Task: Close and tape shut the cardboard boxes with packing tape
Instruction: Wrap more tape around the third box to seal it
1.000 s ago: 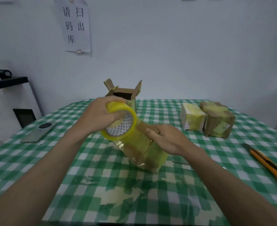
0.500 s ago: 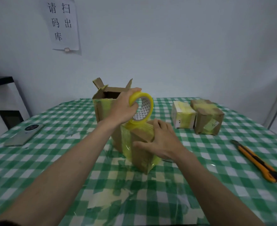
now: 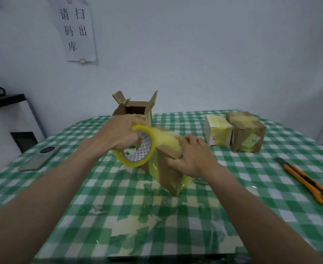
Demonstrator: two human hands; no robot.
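Cardboard, head view: the centre box [image 3: 168, 168] on the checked table [image 3: 118, 216] is partly wrapped; the left hand [image 3: 118, 136] grips the tape roll [image 3: 139, 147] at its left end, and the right hand [image 3: 193, 155] presses flat-fingered on top. Two taped boxes [image 3: 235, 134] look finished; the open box [image 3: 136, 111] behind remains.

Pale wall [image 3: 195, 54] behind a green-checked table [image 3: 176, 216].
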